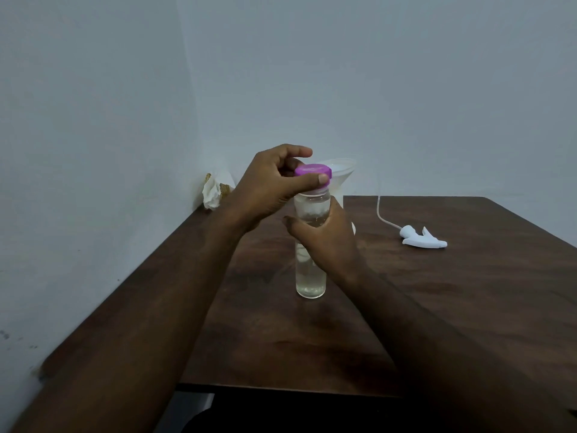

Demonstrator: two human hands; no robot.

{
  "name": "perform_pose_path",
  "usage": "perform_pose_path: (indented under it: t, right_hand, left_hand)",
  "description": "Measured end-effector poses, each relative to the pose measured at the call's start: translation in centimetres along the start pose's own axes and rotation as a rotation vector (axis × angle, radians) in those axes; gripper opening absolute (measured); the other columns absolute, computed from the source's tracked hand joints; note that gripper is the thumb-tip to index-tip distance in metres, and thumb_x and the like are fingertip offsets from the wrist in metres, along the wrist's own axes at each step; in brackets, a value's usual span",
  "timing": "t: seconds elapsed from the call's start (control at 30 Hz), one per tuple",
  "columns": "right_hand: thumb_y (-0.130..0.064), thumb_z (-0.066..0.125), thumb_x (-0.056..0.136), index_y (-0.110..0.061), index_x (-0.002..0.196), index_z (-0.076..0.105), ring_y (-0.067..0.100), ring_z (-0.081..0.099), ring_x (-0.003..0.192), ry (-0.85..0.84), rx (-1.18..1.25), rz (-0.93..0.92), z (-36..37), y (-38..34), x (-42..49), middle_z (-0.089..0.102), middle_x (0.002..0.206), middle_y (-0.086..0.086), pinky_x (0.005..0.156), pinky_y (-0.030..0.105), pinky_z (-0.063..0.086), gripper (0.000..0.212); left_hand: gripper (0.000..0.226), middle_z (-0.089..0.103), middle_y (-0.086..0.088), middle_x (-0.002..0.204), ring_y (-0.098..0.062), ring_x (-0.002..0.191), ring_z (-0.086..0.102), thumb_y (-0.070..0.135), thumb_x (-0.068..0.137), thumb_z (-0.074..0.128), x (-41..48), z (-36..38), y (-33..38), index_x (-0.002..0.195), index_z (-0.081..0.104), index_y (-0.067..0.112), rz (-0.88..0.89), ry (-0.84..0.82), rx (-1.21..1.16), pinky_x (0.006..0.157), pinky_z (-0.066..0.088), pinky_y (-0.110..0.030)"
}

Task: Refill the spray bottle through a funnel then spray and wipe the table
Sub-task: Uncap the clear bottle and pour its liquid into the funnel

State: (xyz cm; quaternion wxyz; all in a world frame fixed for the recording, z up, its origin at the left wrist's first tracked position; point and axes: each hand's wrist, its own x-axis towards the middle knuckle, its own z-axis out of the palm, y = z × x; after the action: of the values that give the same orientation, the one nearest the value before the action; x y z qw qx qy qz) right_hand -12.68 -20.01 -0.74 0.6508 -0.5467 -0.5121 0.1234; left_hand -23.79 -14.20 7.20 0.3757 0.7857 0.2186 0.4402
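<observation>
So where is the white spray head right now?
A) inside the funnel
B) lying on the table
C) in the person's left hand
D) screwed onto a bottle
B: the white spray head lies on the table, apart from the left hand, which pinches the purple cap, and the right hand, which grips the clear bottle.

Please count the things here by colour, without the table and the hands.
Purple: 1 (cap)
Clear: 1 (bottle)
White: 3 (funnel, spray head, crumpled cloth)
Total: 5
</observation>
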Motion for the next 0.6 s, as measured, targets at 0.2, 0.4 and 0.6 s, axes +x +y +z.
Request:
perform_pose_path:
  t: [0.2,0.4,0.6]
  right_hand:
    - [-0.024,0.080,0.075,-0.016,0.111,0.062,0.012,0.072,0.089,-0.012,0.018,0.009,0.1,0.5,0.0,0.074,0.097,-0.001,0.080,0.036,0.060,0.041]
    - [-0.025,0.080,0.077,-0.019,0.113,0.060,0.007,0.069,0.086,-0.027,-0.015,0.023,-0.1,0.2,-0.1,0.071,0.096,-0.004,0.074,0.019,0.057,0.041]
    - [-0.024,0.081,0.075,-0.019,0.105,0.062,0.002,0.068,0.080,0.002,-0.004,0.031,-0.1,0.1,-0.1,0.072,0.088,-0.005,0.066,0.010,0.049,0.036]
  left_hand:
    - [0.036,0.058,0.002,0.082,-0.006,0.072,0.053,0.054,0.079,0.074,0.9,1.4,0.5,0.082,0.066,0.020,0.155,0.200,0.488,0.063,0.039,-0.013]
    - [0.047,0.047,0.005,0.066,-0.006,0.060,0.044,0.058,0.084,0.066,1.2,0.9,2.0,0.070,0.052,0.015,-0.059,0.226,0.048,0.063,0.040,-0.023]
    - [0.033,0.068,0.002,0.096,-0.012,0.083,0.062,0.051,0.087,0.062,-0.5,0.1,-0.3,0.100,0.066,0.021,-0.266,0.171,-0.342,0.076,0.045,-0.032]
